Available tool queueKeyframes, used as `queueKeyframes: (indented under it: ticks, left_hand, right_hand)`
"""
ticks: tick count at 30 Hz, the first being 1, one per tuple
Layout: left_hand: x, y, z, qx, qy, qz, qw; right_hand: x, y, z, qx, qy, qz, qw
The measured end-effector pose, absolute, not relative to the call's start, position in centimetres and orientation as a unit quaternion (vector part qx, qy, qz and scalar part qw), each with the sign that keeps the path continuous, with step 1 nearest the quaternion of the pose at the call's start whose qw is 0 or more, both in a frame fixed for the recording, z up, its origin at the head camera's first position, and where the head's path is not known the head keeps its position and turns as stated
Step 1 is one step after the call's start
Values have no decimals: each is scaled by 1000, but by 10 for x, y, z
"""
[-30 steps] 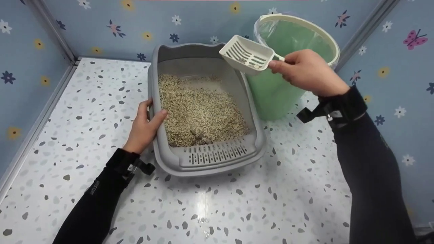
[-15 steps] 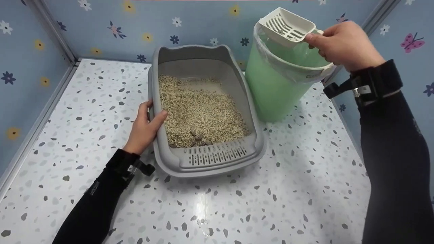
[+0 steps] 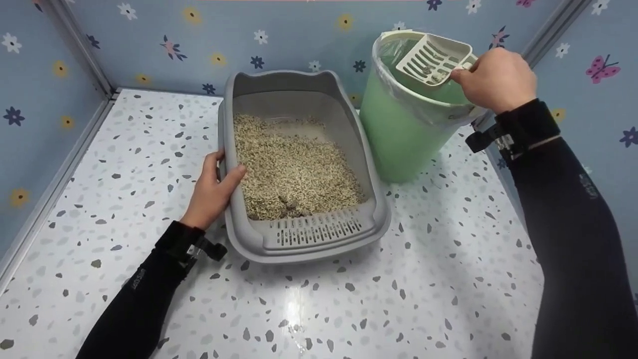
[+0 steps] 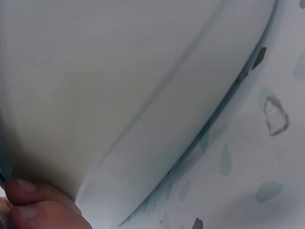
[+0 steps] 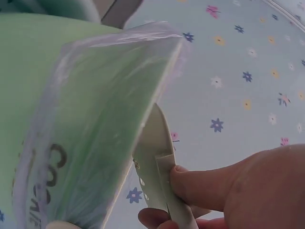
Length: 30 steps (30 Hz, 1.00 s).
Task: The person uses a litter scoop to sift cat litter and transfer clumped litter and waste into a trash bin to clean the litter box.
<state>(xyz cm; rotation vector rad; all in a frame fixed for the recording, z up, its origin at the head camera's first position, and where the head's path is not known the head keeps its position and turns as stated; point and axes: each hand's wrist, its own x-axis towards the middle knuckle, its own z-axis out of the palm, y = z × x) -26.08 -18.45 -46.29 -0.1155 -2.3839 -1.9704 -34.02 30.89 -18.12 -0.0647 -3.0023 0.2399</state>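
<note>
My right hand (image 3: 498,82) pinches the handle of a cream slotted litter scoop (image 3: 433,59), tilted over the mouth of a green trash bin (image 3: 403,134). Some bits of litter still show on the scoop's slots. In the right wrist view the scoop (image 5: 164,157) sits partly behind the lined bin rim (image 5: 114,95), thumb on its handle. My left hand (image 3: 212,189) grips the left wall of a grey litter box (image 3: 234,239), thumb over the rim. In the left wrist view, fingertips (image 4: 43,210) touch the box's outer side (image 4: 124,86).
Tan litter (image 3: 299,172) covers most of the box, with dark clumps (image 3: 289,205) near the slotted front step. The bin stands against the box's right side, lined with a clear bag. Flowered walls (image 3: 299,30) enclose the speckled floor (image 3: 289,309).
My right hand has carried the scoop rightward from above the litter box to the bin, then lowered and tipped it into the bin's mouth. The left hand stays on the litter box.
</note>
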Motion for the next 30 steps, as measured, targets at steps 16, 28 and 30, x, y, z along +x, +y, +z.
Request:
queueKeyframes:
  ticks: [16, 28, 30]
  left_hand:
    - [-259, -184, -460, -38, -771, -635, 24]
    - [-259, -185, -460, -38, -775, -630, 27]
    - [-259, -184, -460, -41, -773, -633, 27]
  right_hand:
    - [-336, 288, -203, 79, -943, -238, 220]
    - [-334, 282, -213, 163, -883, -313, 309]
    - [-334, 282, -211, 160, -881, -292, 336]
